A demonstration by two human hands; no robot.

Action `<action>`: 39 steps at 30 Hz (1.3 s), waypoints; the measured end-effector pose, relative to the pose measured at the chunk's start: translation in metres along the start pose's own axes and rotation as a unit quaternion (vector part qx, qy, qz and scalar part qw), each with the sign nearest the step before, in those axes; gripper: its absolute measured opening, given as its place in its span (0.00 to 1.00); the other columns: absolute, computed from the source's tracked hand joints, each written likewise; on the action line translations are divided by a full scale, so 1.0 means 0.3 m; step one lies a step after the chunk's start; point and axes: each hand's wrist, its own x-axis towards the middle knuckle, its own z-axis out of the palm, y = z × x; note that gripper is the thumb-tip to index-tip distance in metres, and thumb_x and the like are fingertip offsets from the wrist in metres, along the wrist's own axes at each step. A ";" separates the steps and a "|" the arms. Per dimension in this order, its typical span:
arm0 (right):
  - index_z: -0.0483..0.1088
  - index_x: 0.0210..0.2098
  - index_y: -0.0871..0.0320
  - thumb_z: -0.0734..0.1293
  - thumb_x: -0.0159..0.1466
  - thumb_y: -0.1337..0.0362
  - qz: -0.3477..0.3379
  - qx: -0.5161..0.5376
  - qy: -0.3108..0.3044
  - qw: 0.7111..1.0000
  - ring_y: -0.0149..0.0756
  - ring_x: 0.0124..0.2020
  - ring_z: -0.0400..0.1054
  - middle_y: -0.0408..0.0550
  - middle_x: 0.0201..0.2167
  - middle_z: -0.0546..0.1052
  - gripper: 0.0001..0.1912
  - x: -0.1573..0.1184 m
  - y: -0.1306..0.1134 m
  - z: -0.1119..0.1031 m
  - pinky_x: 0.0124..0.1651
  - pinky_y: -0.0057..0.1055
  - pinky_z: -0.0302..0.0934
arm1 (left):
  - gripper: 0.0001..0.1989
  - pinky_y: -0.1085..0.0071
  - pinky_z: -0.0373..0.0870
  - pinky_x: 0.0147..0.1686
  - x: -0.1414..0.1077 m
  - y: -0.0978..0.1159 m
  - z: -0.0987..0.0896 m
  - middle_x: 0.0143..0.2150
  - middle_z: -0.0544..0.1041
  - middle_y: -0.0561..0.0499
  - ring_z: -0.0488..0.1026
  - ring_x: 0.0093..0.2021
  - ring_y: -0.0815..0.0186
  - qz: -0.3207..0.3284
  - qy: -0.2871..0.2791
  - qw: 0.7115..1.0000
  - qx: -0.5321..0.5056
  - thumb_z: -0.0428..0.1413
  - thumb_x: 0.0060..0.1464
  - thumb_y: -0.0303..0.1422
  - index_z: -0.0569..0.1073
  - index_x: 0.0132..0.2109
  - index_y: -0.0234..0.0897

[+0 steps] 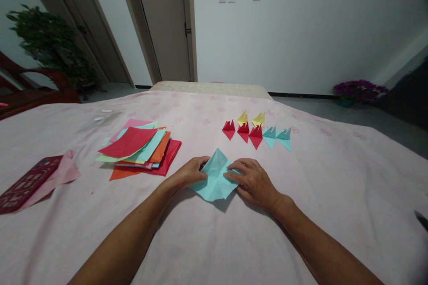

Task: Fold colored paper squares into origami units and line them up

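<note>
A light blue sheet of origami paper [216,180], creased and partly folded, is held just above the pink tablecloth, one corner pointing away from me. My left hand [192,171] grips its left side, thumb on top and fingers behind. On the right side, my right hand [252,180] pinches the paper, its thumb and fingers closed on the edge. Beyond my right hand stand small folded paper birds: red ones [243,132], yellow ones [258,119] and light blue ones [283,137].
A loose stack of coloured paper [133,142] lies to the left. Farther left is a dark red patterned packet [31,182] with pink material. A clear plastic sleeve [109,119] lies behind the stack. The pink tablecloth [334,196] covers the table.
</note>
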 end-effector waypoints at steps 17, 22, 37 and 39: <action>0.75 0.36 0.54 0.66 0.62 0.68 0.012 0.077 0.117 0.990 0.41 0.41 0.68 0.46 0.34 0.79 0.06 0.019 -0.067 0.016 0.48 0.41 0.57 | 0.24 0.78 0.62 0.24 -0.018 0.014 -0.011 0.34 0.75 0.51 0.68 0.26 0.71 -0.047 -0.025 0.997 -0.060 0.54 0.37 0.23 0.75 0.46 0.30; 0.74 0.30 0.57 0.66 0.66 0.64 0.115 0.094 0.152 0.977 0.37 0.34 0.68 0.46 0.29 0.77 0.09 0.028 -0.059 0.030 0.41 0.36 0.57 | 0.16 0.78 0.58 0.22 -0.017 -0.003 -0.012 0.28 0.71 0.53 0.63 0.23 0.73 -0.036 -0.041 0.998 -0.030 0.55 0.40 0.26 0.74 0.41 0.30; 0.75 0.26 0.54 0.66 0.67 0.57 0.241 0.056 0.150 0.957 0.37 0.30 0.68 0.44 0.24 0.76 0.15 0.023 0.003 0.066 0.37 0.33 0.57 | 0.34 0.57 0.62 0.56 -0.029 0.024 -0.041 0.63 0.65 0.39 0.63 0.61 0.51 0.062 0.052 0.986 0.143 0.64 0.46 0.49 0.71 0.58 0.40; 0.76 0.27 0.53 0.66 0.66 0.57 0.252 0.059 0.144 0.955 0.37 0.30 0.68 0.43 0.24 0.76 0.14 0.023 0.006 0.065 0.37 0.32 0.57 | 0.29 0.56 0.58 0.59 -0.031 0.021 -0.023 0.61 0.67 0.41 0.62 0.61 0.51 0.107 0.084 0.956 0.261 0.69 0.41 0.44 0.76 0.51 0.42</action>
